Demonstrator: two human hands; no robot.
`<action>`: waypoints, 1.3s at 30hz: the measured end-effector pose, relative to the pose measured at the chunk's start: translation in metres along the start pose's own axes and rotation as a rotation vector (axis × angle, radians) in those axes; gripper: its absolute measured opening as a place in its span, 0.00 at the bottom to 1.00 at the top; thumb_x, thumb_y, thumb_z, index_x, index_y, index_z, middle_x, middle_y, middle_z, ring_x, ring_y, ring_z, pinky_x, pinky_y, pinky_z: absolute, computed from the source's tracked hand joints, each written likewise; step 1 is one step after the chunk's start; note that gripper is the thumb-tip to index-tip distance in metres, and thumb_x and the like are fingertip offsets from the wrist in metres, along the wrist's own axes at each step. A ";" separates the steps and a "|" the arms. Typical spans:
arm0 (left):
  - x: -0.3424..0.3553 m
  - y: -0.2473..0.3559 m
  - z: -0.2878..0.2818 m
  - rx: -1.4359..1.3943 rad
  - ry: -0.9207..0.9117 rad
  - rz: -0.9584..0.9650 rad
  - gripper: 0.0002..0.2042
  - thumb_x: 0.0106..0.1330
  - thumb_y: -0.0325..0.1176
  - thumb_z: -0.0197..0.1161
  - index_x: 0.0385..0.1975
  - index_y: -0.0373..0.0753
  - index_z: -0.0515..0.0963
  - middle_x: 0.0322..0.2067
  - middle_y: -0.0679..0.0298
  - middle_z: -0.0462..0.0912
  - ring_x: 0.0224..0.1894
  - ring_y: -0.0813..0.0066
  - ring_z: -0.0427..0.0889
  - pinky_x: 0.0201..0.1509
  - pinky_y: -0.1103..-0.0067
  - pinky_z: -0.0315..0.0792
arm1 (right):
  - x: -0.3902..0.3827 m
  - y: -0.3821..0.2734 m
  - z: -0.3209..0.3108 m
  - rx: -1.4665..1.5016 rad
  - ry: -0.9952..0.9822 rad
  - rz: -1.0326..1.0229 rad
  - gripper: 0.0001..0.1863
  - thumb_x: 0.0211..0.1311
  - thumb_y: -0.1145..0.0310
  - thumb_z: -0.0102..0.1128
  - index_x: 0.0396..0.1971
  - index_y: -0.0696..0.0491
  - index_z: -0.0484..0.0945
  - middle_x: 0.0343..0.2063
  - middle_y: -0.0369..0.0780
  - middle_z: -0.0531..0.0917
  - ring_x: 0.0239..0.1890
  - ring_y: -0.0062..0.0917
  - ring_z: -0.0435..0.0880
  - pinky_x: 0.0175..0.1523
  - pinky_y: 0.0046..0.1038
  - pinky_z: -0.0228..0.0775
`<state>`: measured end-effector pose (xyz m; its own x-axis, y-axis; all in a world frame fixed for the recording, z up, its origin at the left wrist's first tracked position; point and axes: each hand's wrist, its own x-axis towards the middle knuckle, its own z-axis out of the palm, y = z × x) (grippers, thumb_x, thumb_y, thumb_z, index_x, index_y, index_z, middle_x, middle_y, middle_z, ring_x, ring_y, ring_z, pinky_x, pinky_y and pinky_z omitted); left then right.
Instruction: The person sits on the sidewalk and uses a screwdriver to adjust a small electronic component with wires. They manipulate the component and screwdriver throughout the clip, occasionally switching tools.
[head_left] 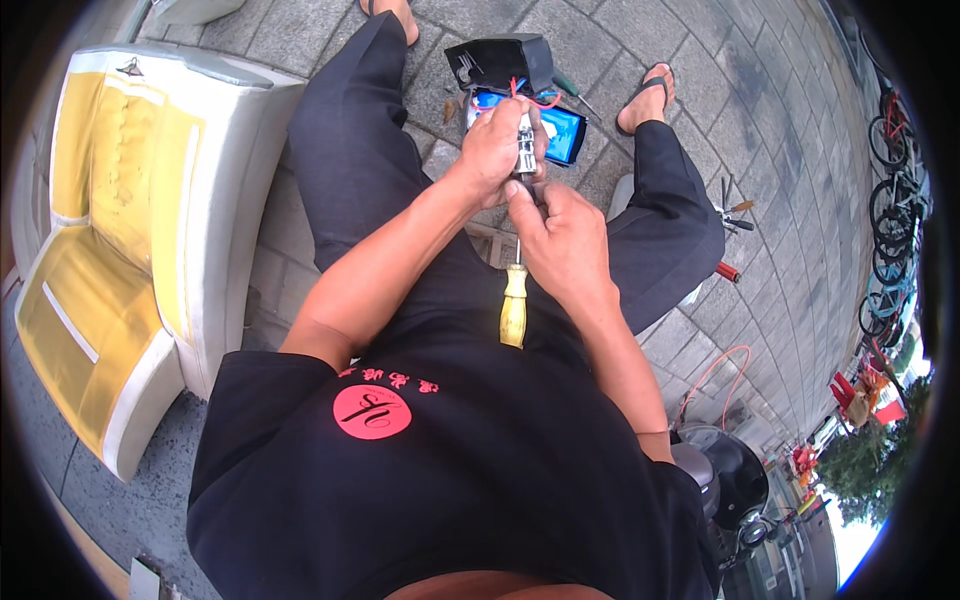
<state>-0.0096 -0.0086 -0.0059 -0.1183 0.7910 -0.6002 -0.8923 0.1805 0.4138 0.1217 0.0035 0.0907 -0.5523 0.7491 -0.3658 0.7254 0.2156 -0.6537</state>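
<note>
In front of my lap, my left hand [492,145] is closed around a small pale block with dark slots [526,150], perhaps a wiring part. My right hand [565,235] meets it from below, thumb and fingers pinched together at the block's lower end. A screwdriver [513,305] with a yellow handle hangs toward my body, its thin shaft running up into the right hand's fingers; the tip is hidden. Just beyond the hands lies a blue-wrapped battery pack [562,133] in a dark case. Red wires [517,88] rise beside the left hand. A black open box [500,62] sits behind it.
A green-handled screwdriver [567,86] lies on the paving right of the box. To my left stands a yellow-and-white padded seat [120,220]. Several tools [735,208] lie beyond my right knee. A round black object [735,470] is at lower right, and parked bicycles [890,220] line the far right.
</note>
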 end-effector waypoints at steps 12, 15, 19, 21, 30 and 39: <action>-0.003 0.002 0.001 0.056 -0.017 -0.008 0.14 0.77 0.46 0.49 0.35 0.43 0.71 0.20 0.65 0.74 0.20 0.74 0.72 0.24 0.75 0.71 | -0.004 -0.001 0.007 -0.078 0.131 -0.075 0.23 0.68 0.55 0.67 0.27 0.62 0.79 0.22 0.51 0.82 0.26 0.43 0.85 0.34 0.41 0.74; -0.002 0.005 0.000 0.081 -0.025 -0.031 0.15 0.78 0.47 0.48 0.35 0.42 0.71 0.19 0.64 0.74 0.19 0.74 0.71 0.24 0.75 0.71 | -0.003 -0.002 0.006 -0.056 0.108 -0.069 0.23 0.68 0.55 0.67 0.27 0.63 0.79 0.22 0.51 0.82 0.26 0.43 0.85 0.34 0.40 0.74; 0.002 0.003 -0.006 0.150 -0.057 -0.045 0.16 0.77 0.47 0.47 0.34 0.41 0.72 0.19 0.63 0.75 0.17 0.73 0.71 0.23 0.74 0.71 | -0.001 0.002 0.007 0.108 -0.014 0.009 0.23 0.66 0.53 0.69 0.28 0.62 0.80 0.24 0.50 0.83 0.26 0.43 0.85 0.34 0.40 0.75; 0.003 0.002 -0.006 0.144 -0.039 -0.039 0.17 0.77 0.47 0.46 0.34 0.40 0.73 0.19 0.60 0.76 0.15 0.71 0.71 0.20 0.74 0.70 | -0.001 0.001 0.006 0.199 -0.033 0.062 0.23 0.65 0.53 0.70 0.28 0.62 0.81 0.24 0.50 0.83 0.27 0.44 0.85 0.34 0.41 0.75; -0.003 0.000 -0.002 0.147 -0.046 -0.023 0.16 0.77 0.47 0.47 0.34 0.42 0.71 0.18 0.64 0.74 0.17 0.72 0.71 0.24 0.74 0.72 | -0.003 0.002 0.006 0.029 0.003 -0.020 0.22 0.66 0.54 0.67 0.28 0.62 0.80 0.23 0.50 0.83 0.27 0.45 0.85 0.35 0.42 0.74; 0.000 -0.003 -0.002 0.059 0.004 -0.023 0.18 0.77 0.48 0.45 0.34 0.41 0.72 0.19 0.61 0.76 0.15 0.72 0.73 0.20 0.74 0.72 | -0.003 -0.008 0.001 -0.079 0.007 0.072 0.21 0.68 0.55 0.63 0.29 0.61 0.79 0.28 0.54 0.84 0.34 0.51 0.86 0.43 0.48 0.76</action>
<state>-0.0081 -0.0099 -0.0085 -0.1001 0.7841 -0.6125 -0.8675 0.2326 0.4396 0.1177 -0.0011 0.0966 -0.4947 0.7690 -0.4050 0.7935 0.2095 -0.5714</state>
